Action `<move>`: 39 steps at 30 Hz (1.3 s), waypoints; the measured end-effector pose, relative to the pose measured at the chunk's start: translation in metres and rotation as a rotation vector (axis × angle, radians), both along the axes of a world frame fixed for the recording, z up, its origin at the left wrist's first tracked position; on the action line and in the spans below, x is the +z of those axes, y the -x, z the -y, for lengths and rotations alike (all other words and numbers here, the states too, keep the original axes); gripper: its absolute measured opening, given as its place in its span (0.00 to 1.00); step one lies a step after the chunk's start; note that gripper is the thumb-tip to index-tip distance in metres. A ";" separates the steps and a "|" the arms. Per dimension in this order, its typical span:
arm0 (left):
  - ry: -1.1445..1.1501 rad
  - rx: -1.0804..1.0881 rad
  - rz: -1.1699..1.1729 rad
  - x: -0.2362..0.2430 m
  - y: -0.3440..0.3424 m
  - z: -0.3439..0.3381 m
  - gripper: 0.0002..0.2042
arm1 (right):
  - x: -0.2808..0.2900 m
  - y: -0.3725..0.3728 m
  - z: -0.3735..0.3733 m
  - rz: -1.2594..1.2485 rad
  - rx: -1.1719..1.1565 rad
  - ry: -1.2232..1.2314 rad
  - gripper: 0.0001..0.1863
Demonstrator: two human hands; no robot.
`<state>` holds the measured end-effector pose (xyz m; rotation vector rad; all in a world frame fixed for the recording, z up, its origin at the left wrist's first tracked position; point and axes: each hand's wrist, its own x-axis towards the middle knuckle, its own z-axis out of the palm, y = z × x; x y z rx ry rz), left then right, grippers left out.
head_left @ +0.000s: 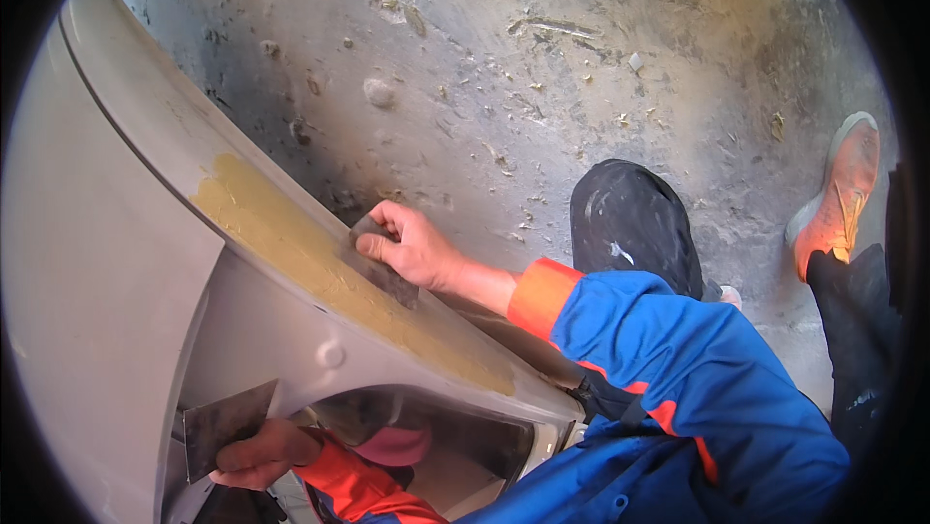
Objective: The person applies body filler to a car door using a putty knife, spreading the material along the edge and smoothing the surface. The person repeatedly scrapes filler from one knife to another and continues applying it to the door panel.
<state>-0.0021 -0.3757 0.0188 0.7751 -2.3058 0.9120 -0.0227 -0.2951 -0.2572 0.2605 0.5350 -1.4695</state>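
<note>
My right hand [418, 251] is closed on a thin metal spreader [395, 282], held against a long band of yellowish filler [266, 224] on a pale curved vehicle body panel [97, 282]. The spreader's lower part lies over the filler band. My left hand [260, 458] grips a second, square metal plate [218, 413] with dark smears, low at the left below the band, beside a dark window opening [446, 437]. My blue sleeves with orange-red cuffs show at both wrists.
A mottled concrete floor [562, 78] with flakes and lumps lies beyond the panel's edge. A dark-clad knee [628, 219] with white smears is just past my right forearm. An orange shoe [833, 195] and dark trouser leg are at the far right.
</note>
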 end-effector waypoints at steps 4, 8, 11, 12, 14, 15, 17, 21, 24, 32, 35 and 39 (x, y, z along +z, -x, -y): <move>0.015 -0.014 0.062 0.000 0.005 0.000 0.17 | -0.024 0.002 -0.013 0.067 0.113 -0.246 0.16; -0.016 -0.018 0.030 0.000 0.002 0.001 0.16 | -0.022 0.002 -0.048 0.360 0.141 0.014 0.14; 0.005 0.005 0.056 0.002 -0.001 0.002 0.17 | -0.010 -0.003 -0.061 0.401 0.114 0.106 0.14; 0.013 0.008 0.076 0.003 -0.001 0.003 0.17 | -0.007 -0.005 -0.062 0.406 0.107 0.130 0.14; 0.014 -0.018 0.105 0.005 0.000 0.003 0.18 | -0.001 -0.011 -0.061 0.389 0.089 0.132 0.14; 0.014 -0.027 0.119 0.005 0.001 0.003 0.18 | 0.001 -0.015 -0.059 0.357 0.088 0.151 0.14; 0.025 -0.012 0.130 0.004 0.003 0.003 0.19 | 0.003 -0.023 -0.054 0.282 0.118 0.165 0.16; -0.052 -0.051 -0.025 -0.005 0.007 0.001 0.16 | 0.003 -0.038 -0.047 0.258 0.097 0.115 0.16; -0.035 -0.052 0.002 -0.006 0.011 0.002 0.16 | -0.003 -0.038 -0.048 0.102 0.096 0.020 0.15; 0.080 0.029 0.098 0.002 0.009 0.000 0.16 | -0.012 -0.014 -0.060 0.241 0.016 0.090 0.13; 0.064 0.049 0.044 -0.002 0.010 0.000 0.17 | -0.001 -0.018 -0.055 0.095 -0.013 0.082 0.16; 0.074 0.008 0.046 -0.008 0.018 0.000 0.17 | -0.007 -0.027 -0.042 -0.143 0.074 -0.101 0.18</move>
